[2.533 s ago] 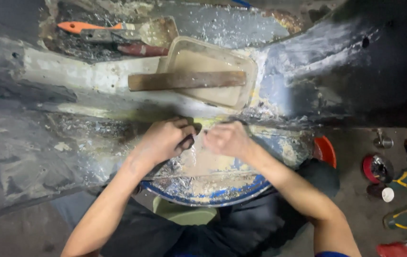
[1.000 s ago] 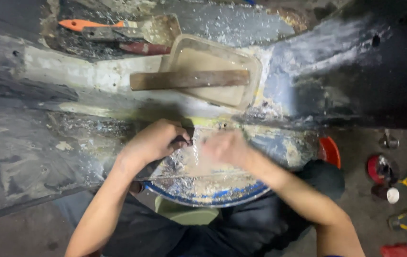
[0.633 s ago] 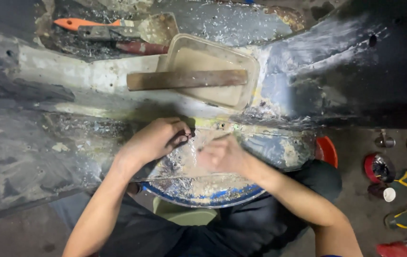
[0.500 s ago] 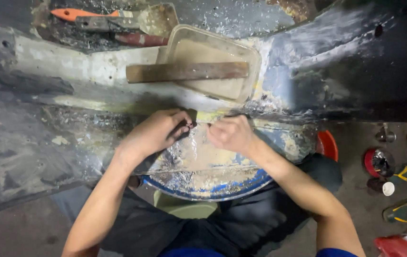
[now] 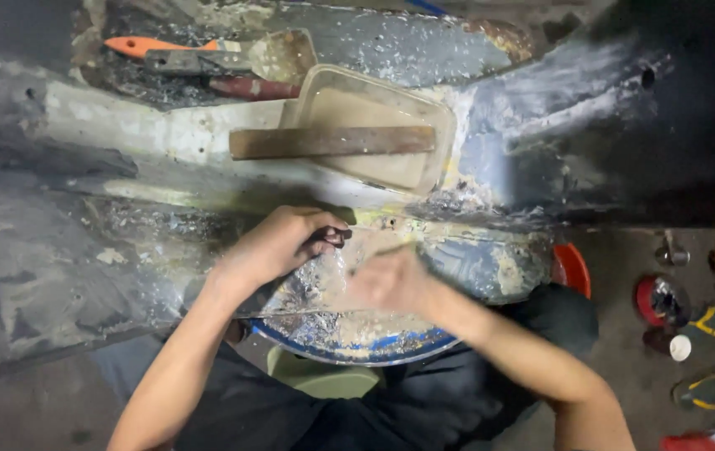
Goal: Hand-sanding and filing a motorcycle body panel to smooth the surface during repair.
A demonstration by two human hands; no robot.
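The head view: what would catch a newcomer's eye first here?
The two bare hands at centre: the left hand curled around a small dark thing, the right hand blurred, both over a filler-smeared round lid with a blue rim. Above them sits a beige tray with a wooden stick laid across it. An orange-handled scraper lies top left.

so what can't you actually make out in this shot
- Right hand, head view: motion-blurred, so finger positions and anything held cannot be told.
- Left hand: fingers curl over a small dark object, hiding what it is.
- Blue-rimmed round container: mostly hidden by both hands and forearms.
- Small items on the floor at right: too small and dim to tell apart.
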